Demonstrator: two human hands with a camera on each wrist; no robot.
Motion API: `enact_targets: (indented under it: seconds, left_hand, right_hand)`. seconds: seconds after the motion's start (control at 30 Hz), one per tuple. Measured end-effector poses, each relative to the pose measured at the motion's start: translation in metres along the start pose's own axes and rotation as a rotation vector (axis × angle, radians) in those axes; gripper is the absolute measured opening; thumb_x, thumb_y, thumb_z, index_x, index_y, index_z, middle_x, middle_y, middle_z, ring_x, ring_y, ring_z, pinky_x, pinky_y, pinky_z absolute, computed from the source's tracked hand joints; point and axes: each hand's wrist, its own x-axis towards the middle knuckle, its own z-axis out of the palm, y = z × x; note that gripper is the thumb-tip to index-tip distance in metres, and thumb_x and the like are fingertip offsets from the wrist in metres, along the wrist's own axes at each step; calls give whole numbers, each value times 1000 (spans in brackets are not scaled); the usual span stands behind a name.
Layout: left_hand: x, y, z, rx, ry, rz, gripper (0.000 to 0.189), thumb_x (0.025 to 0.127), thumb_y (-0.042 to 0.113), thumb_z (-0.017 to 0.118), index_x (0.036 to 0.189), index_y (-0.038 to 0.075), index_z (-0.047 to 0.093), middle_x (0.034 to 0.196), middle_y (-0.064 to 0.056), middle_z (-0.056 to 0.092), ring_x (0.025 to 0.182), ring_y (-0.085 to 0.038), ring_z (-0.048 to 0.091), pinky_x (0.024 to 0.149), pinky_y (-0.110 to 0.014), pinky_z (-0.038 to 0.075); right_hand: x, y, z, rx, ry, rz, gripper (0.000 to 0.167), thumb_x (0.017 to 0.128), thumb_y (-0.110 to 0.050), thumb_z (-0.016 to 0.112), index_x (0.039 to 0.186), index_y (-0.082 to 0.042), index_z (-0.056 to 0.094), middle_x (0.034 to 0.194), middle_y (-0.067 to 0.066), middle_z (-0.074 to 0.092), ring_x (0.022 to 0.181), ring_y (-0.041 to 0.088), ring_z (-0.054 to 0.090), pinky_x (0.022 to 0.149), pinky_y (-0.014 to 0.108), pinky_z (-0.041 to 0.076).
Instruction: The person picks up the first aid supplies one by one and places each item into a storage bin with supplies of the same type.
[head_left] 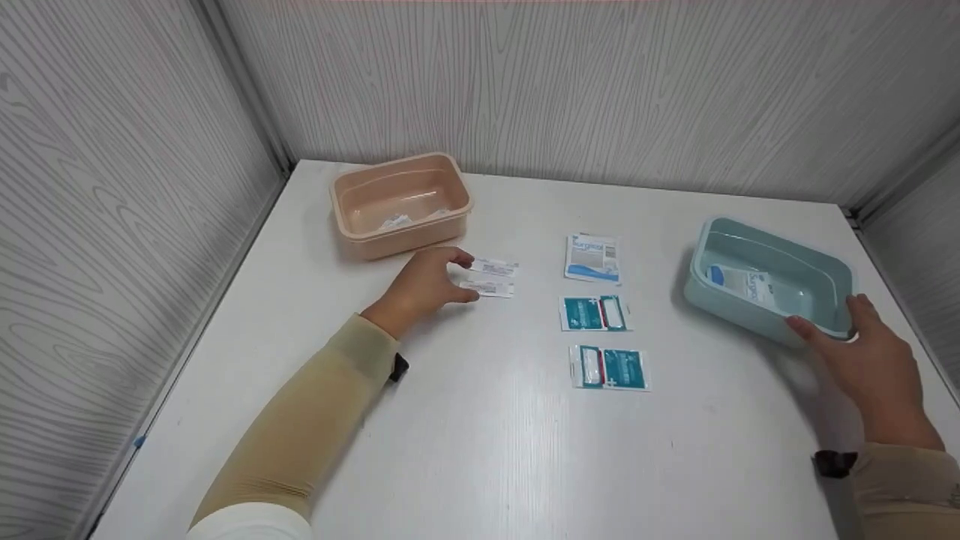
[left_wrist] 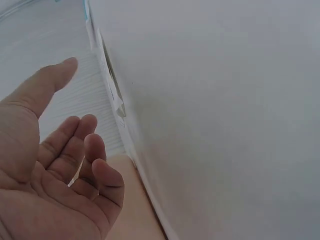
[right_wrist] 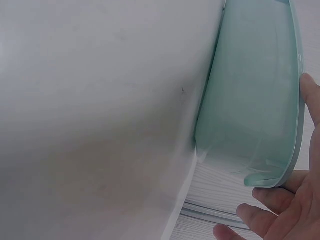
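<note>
Two narrow white paper packets [head_left: 491, 289] lie one behind the other on the table. My left hand [head_left: 426, 285] is at their left ends, thumb and fingers spread apart. In the left wrist view its palm [left_wrist: 55, 165] shows with nothing gripped. On the right stands a light green plastic bin [head_left: 742, 313], with a white-and-blue packet [head_left: 754, 286] inside. My right hand [head_left: 874, 360] holds this bin by its near right corner, thumb on the long side and fingers round the end. The right wrist view shows the thumb [right_wrist: 309, 90] on the bin's rim.
A peach plastic bin [head_left: 401, 244] with small white packets inside stands at the back left. Down the middle lie a white-and-blue packet [head_left: 592, 257] and two teal-and-white packets [head_left: 581, 313], [head_left: 622, 369]. Wood-patterned panels [head_left: 555, 90] border the white table [head_left: 480, 457].
</note>
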Motion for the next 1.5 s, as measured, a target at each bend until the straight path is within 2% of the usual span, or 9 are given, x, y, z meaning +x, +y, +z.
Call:
enact_targets:
  seconds: [0.23,0.4,0.6,0.87,1.23,1.3,1.5]
  left_hand:
    - [4,-2,1,58,-40,-22,50,97,17,91,144,12,77,159,-7,69,159,-29,56,136,-48,41]
    - [6,-5,3,81,-53,-42,42,99,14,87,140,13,80,153,-6,73,156,-29,58,135,-48,42]
    - [6,-7,4,99,-46,-12,36,99,11,87,135,11,82,145,-7,78,149,-29,64,131,-47,47]
    - [2,-6,3,61,-52,-9,29,100,9,84,129,10,82,139,-8,78,138,-28,66,126,-47,50]
    - [1,-4,0,20,-21,19,27,99,12,84,127,9,82,135,-8,79,138,-28,67,125,-47,51]
    - [0,-3,0,5,-16,29,28,99,12,85,127,8,82,135,-8,79,134,-27,68,123,-46,52]
    - [-3,2,-4,-34,-2,46,30,100,16,86,129,11,81,134,-5,78,109,-24,64,101,-41,55]
  right_hand:
    - [-2,1,1,15,0,4,119,106,-82,52,179,-1,4,186,27,-3,165,70,16,122,88,31]
    - [-2,2,1,9,-7,14,119,106,-82,51,179,-1,3,187,26,-4,165,70,15,121,89,31]
    - [-3,2,2,5,-6,16,119,106,-82,51,179,-1,4,186,27,-4,164,71,17,120,89,33]
    - [-4,3,1,20,-28,15,119,106,-83,50,180,-5,0,187,20,-10,166,69,10,123,88,29]
    - [-2,0,1,10,-25,28,120,105,-84,51,180,-5,-1,186,28,-7,164,72,15,118,89,34]
    - [-2,0,0,8,-24,26,120,106,-83,51,180,-4,-1,186,29,-6,163,72,17,118,89,34]
    - [0,-1,0,1,-16,12,119,106,-82,51,179,-3,1,186,29,-4,163,71,17,119,89,34]
